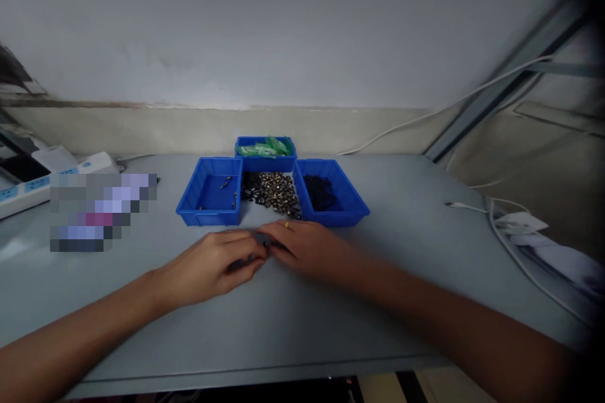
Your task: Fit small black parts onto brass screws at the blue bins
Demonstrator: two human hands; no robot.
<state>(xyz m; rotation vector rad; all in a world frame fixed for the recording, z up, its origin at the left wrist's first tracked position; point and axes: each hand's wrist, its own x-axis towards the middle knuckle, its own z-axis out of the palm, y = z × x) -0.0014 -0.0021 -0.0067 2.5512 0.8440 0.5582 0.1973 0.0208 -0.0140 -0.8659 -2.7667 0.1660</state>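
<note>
Head view: left hand (212,266) and right hand (308,245) fingers pinch a small part (263,241).

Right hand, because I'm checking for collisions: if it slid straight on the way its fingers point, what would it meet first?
The right hand points left, so it would first meet the small dark part at its fingertips, then probably the left hand just behind it.
</note>
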